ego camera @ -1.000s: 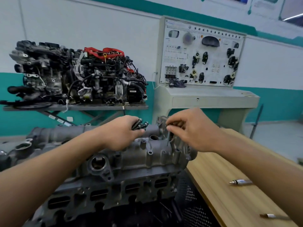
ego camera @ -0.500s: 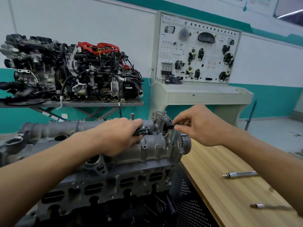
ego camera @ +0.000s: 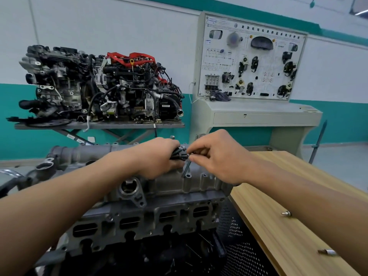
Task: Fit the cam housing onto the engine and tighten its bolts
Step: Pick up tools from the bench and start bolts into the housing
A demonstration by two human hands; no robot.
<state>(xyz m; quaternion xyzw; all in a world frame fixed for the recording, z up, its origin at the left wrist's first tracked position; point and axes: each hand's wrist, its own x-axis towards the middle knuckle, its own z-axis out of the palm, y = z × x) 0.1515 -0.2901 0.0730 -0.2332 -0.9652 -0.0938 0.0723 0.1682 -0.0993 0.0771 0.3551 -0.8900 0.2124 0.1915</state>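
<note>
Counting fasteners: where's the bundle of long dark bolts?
Head view, centre: the bolt bundle is gripped in the left hand over the grey cast-metal cam housing, beside the right hand pinching one bolt.

Bright, even indoor light with soft shadows. Ceiling strip light [ego camera: 361,12] glared far up-right of the right grip [ego camera: 218,159]. Wide-angle bending curved the wall stripe [ego camera: 199,6] above. Forearms [ego camera: 59,206] below the grip slightly soft.

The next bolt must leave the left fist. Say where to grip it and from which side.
Pinch a flanged head in the bundle of dark steel bolts, coming from the right. Only the heads stick out of the left hand, pointing right; its grip hides the shanks. The right hand pinches a separate dark bolt.
</note>
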